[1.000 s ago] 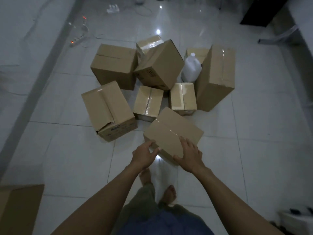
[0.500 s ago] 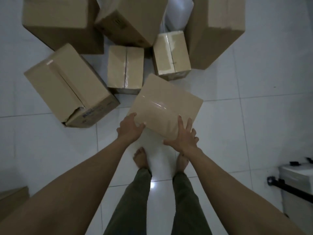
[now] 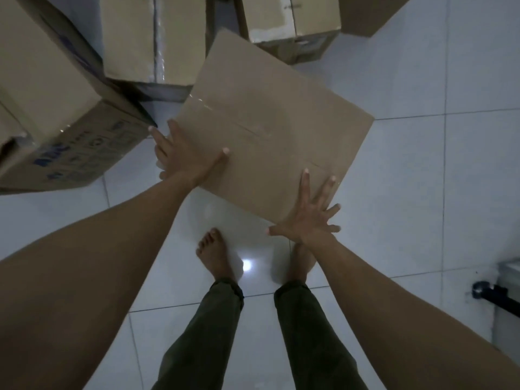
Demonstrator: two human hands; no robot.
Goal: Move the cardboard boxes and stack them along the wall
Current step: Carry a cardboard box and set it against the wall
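Note:
A plain brown cardboard box (image 3: 270, 114) with a taped seam sits tilted just in front of my bare feet. My left hand (image 3: 183, 159) presses against its near left side, fingers straight and thumb lying on the top face. At the near right corner my right hand (image 3: 308, 218) touches the box with its fingers spread wide. More cardboard boxes crowd behind it: a large one with blue print (image 3: 56, 108) at the left, a taped one (image 3: 154, 38) at the top middle, and a smaller one (image 3: 289, 23) at the top right.
White glossy floor tiles (image 3: 422, 178) stretch to the right of the boxes. A grey case with a black bar (image 3: 503, 299) stands at the right edge. Another box corner (image 3: 365, 12) pokes in at the top right.
My head has dropped closer to the box, so it fills more of the view. Both hands have flattened against its near sides, and the right fingers have spread.

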